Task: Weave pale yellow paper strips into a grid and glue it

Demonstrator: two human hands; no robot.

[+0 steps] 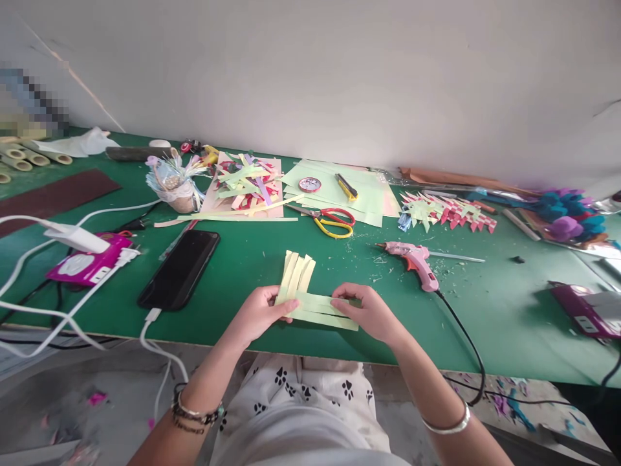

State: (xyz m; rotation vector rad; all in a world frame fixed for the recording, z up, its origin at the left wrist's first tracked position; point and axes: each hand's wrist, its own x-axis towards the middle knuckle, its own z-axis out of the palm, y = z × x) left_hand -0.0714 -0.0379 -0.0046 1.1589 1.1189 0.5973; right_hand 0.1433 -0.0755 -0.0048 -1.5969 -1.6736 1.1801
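Note:
Pale yellow-green paper strips (317, 309) cross each other in a woven piece, held just above the front of the green table. Some strips point away from me, others run to the right. My left hand (266, 310) pinches the crossing with the thumb on top. With thumb and fingers, my right hand (361, 309) grips the strips that reach right. Beyond the piece lie scissors (334, 223) with red and yellow handles. To the right, a pink glue gun (412, 257) rests on its side with a clear glue stick in its back.
A black phone (179, 270) and a magenta power strip (92, 259) with white cables lie left. Behind are a pile of paper strips (247, 181), green sheets (371, 210), a yellow cutter (347, 186), a tape roll (309, 185) and woven paper pieces (446, 210).

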